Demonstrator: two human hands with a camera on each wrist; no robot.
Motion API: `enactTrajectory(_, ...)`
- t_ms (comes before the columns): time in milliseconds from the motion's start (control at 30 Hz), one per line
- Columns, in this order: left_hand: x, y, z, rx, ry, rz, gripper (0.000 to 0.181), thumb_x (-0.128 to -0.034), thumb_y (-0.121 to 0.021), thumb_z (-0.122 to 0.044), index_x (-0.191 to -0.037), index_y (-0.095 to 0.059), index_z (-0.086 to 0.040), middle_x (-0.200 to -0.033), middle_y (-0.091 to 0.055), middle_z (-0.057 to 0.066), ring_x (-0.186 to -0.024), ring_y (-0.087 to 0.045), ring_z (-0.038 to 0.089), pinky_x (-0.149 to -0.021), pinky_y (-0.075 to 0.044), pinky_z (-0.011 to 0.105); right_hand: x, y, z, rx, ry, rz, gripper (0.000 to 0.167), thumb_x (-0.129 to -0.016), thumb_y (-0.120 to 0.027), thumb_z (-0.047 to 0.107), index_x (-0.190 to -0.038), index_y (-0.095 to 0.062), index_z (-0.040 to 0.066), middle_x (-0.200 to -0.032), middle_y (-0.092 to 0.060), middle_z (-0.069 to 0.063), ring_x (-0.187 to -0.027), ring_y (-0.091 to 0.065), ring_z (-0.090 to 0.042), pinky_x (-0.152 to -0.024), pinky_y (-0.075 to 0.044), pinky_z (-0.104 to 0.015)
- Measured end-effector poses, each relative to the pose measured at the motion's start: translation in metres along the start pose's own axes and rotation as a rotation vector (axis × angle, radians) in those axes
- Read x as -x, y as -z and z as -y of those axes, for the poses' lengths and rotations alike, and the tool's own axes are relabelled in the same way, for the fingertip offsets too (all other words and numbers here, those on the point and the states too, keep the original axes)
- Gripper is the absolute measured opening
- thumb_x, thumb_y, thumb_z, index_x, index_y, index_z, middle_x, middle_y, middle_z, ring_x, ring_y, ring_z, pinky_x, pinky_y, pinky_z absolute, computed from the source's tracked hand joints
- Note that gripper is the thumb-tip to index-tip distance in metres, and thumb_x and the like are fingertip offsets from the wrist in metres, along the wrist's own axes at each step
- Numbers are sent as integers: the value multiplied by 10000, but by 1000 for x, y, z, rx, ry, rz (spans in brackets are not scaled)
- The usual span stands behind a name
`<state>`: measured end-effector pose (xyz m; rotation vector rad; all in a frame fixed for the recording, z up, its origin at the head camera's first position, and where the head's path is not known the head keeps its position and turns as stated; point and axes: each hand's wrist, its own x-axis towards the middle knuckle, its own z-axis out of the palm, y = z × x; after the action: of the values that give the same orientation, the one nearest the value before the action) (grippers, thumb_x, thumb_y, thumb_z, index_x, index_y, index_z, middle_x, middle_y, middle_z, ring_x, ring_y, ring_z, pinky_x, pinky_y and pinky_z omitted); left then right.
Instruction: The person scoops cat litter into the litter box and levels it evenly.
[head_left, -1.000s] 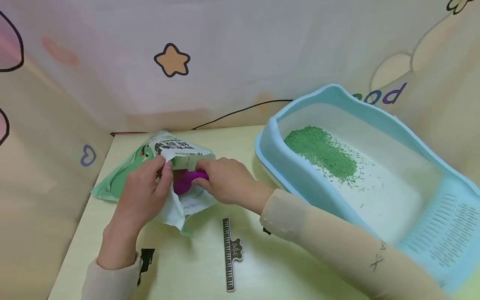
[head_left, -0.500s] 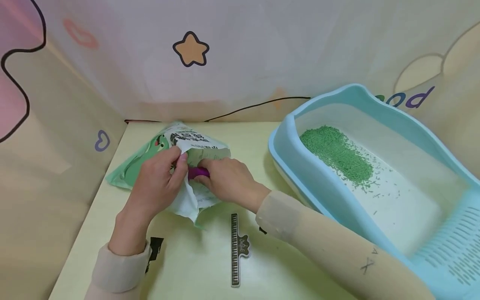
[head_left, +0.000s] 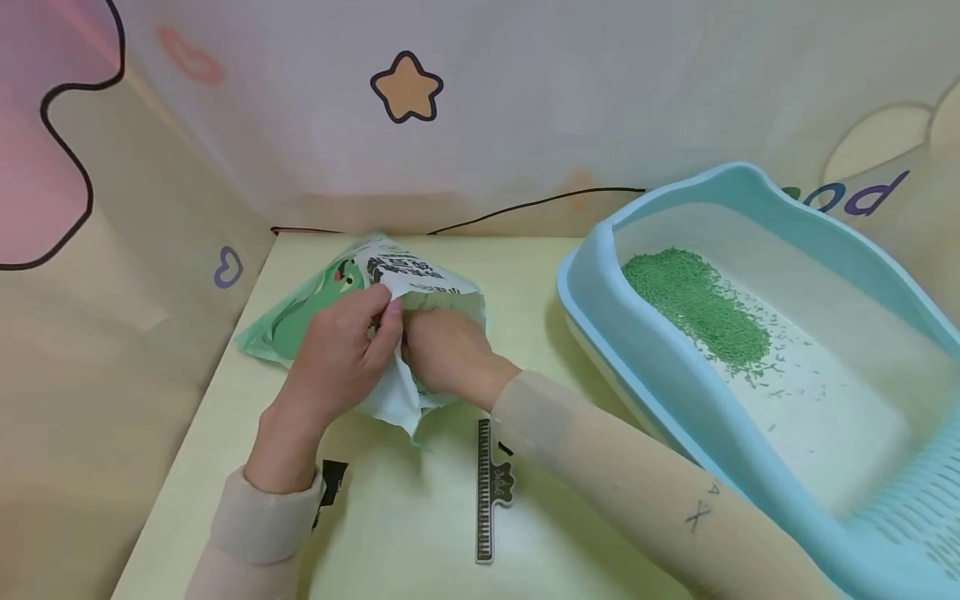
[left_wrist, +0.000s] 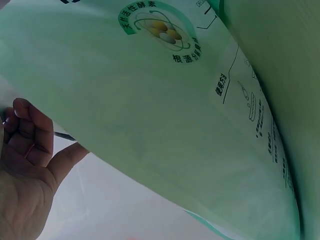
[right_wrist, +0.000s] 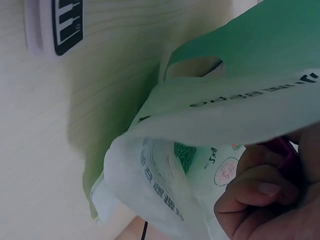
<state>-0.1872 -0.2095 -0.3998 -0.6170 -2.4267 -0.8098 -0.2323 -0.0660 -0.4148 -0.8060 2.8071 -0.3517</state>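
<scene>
Left hand (head_left: 341, 354) pinching a bag (head_left: 315, 308) near a blue tray (head_left: 660, 367), a person reaches inside, right hand (head_left: 450, 346) gripping a purple handle (right_wrist: 288, 159), apparently scooping green pellets (right_wrist: 185, 157), a level lift likely called for next

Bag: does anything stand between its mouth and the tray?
Nothing loose shows between the bag and the tray, only table; the tray's raised side wall is the barrier. The right hand is in the bag's mouth, its arm crossing the near end of the gap. The clip lies nearer the person.
</scene>
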Motion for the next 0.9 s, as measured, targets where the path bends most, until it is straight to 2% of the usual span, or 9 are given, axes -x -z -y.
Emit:
enactTrajectory(233, -2, -2, 1, -9, -20, 9, 294, -1002, -530, -98, -724, -435, -95, -642, -368, 25, -607, -371, 181, -571, -304, 292, -8, -1, 0, -19, -20, 6, 181, -1059, -495, 222, -1030, -664, 167, -850, -693, -15, -714, -614, -192, -597, -517, -346)
enactTrajectory(500, -1, -1, 2, -20, -3, 31, 299, -1007, -527, -99, -722, -439, -94, -640, -380, 36, -610, -382, 183, -574, -306, 293, -13, -6, 3, -60, -20, 11, 229, -1083, -466, 277, -1129, -666, 177, -917, -703, -14, -772, -635, -182, -662, -551, -352)
enactTrajectory(667, -1, -1, 1, -25, -8, 26, 294, -1004, -530, -99, -724, -444, -96, -639, -379, 30, -611, -381, 185, -571, -307, 294, -13, -8, 2, -85, -15, 27, 221, -1090, -455, 284, -1189, -627, 187, -868, -675, -6, -745, -630, -179, -635, -522, -329)
enactTrajectory(900, 0, -2, 0, -35, 3, 38, 295, -1008, -532, -107, -728, -439, -97, -635, -376, 32, -601, -376, 175, -565, -301, 293, -11, -15, -3, -114, 6, -3, 228, -1091, -451, 257, -1213, -623, 169, -814, -648, -11, -723, -621, -183, -630, -502, -318)
